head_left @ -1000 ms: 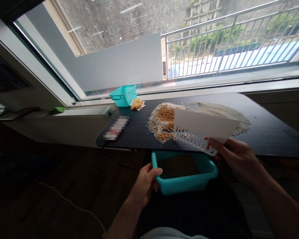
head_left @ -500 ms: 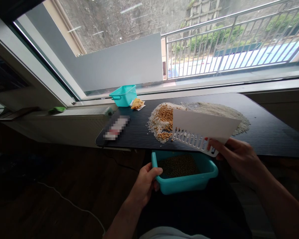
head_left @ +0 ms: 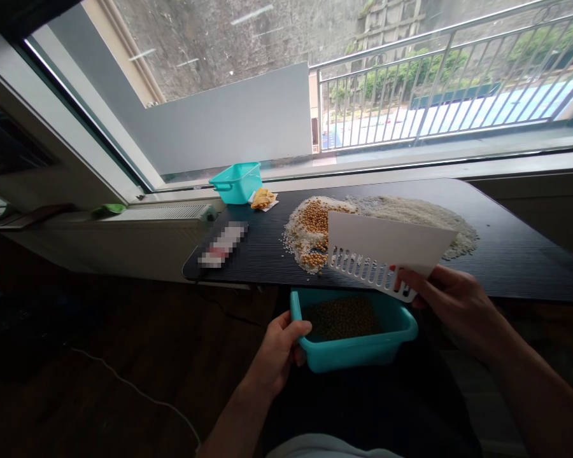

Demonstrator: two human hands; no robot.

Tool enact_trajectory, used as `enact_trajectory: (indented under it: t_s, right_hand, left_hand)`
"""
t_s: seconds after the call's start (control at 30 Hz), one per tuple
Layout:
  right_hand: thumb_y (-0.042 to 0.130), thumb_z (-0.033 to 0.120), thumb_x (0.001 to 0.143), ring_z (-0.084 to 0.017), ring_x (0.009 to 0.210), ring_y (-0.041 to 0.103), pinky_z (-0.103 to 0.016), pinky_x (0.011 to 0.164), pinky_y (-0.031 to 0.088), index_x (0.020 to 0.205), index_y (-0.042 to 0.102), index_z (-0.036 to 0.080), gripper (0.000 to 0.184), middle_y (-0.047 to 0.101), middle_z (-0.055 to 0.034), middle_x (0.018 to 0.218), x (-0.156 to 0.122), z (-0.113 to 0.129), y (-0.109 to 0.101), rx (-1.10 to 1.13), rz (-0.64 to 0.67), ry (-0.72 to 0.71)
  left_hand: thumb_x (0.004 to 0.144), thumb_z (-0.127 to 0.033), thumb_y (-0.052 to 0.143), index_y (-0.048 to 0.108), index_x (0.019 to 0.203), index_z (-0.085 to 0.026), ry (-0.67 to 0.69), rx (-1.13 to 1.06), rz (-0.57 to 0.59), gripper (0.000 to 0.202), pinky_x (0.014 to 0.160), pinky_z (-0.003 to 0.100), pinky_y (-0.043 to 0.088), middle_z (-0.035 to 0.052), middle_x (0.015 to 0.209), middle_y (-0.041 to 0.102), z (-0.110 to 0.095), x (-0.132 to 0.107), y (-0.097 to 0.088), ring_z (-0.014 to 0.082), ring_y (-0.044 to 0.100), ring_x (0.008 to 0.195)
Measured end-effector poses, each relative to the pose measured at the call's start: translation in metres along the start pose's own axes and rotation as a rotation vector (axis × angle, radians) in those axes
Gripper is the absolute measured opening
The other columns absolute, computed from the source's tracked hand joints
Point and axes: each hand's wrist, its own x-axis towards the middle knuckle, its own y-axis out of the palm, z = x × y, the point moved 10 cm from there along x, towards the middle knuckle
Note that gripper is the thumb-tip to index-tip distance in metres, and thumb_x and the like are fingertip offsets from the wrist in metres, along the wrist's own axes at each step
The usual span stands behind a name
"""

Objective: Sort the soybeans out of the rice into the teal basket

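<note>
Right hand, fingers closed on the slotted white scoop, whose long edge reaches left to the soybeans; left hand clasps the teal bin below.

The left hand grips the left end of a tub held below the near edge of the bench. Loose beans lie in the tub, to that hand's right. Up and to the right, the right hand holds the near right corner of a slotted scoop, which stretches leftward from that hand over the bench. Beyond the scoop, on the bench, a heap of beans sits at the left end of a spread of rice. Left of the heap lies a flat packet. A wrapper and a second tub lie beyond it, by the bench's far left corner.
</note>
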Motion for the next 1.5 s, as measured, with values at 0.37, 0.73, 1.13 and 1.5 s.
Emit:
enact_trajectory:
  t_s: [0.37,0.73,1.13,1.5]
  right_hand:
    - [0.066,0.073,0.071,-0.014,0.044,0.053,-0.026,0.041,0.042,0.068,0.075,0.020,0.054,0.067,-0.0021,0.058,0.005,0.004,0.030,-0.042,0.121,-0.157]
    - [0.072,0.075,0.061,-0.015,0.045,0.054,-0.027,0.042,0.047,0.063,0.074,0.020,0.055,0.067,-0.0028,0.055,0.003,0.006,0.020,-0.007,0.076,-0.098]
    - [0.076,0.074,0.058,-0.012,0.040,0.051,-0.026,0.038,0.045,0.067,0.077,0.021,0.054,0.071,-0.0033,0.058,-0.011,-0.008,0.006,0.063,0.059,-0.027]
    - [0.071,0.058,0.073,-0.014,0.045,0.060,-0.025,0.046,0.050,0.071,0.076,0.023,0.036,0.074,-0.0022,0.065,-0.003,-0.017,-0.014,-0.052,-0.169,-0.052]
  left_hand:
    - [0.055,-0.036,0.083,0.055,0.068,-0.019,0.009,-0.003,-0.054,0.035,0.037,0.019,0.022,-0.0111,0.041,0.041,-0.003,0.000,-0.011,0.0040,0.032,0.034]
    - [0.055,-0.035,0.081,0.055,0.067,-0.018,0.010,0.000,-0.065,0.033,0.037,0.018,0.022,-0.0108,0.041,0.042,-0.003,0.000,-0.011,0.0036,0.032,0.035]
    - [0.057,-0.034,0.080,0.055,0.067,-0.018,0.013,0.003,-0.047,0.031,0.037,0.018,0.022,-0.0106,0.040,0.041,-0.001,0.001,-0.011,0.0038,0.032,0.035]
    - [0.058,-0.035,0.081,0.053,0.068,-0.019,0.002,0.001,-0.037,0.034,0.038,0.018,0.023,-0.0110,0.043,0.041,-0.002,0.000,-0.010,0.0035,0.032,0.036]
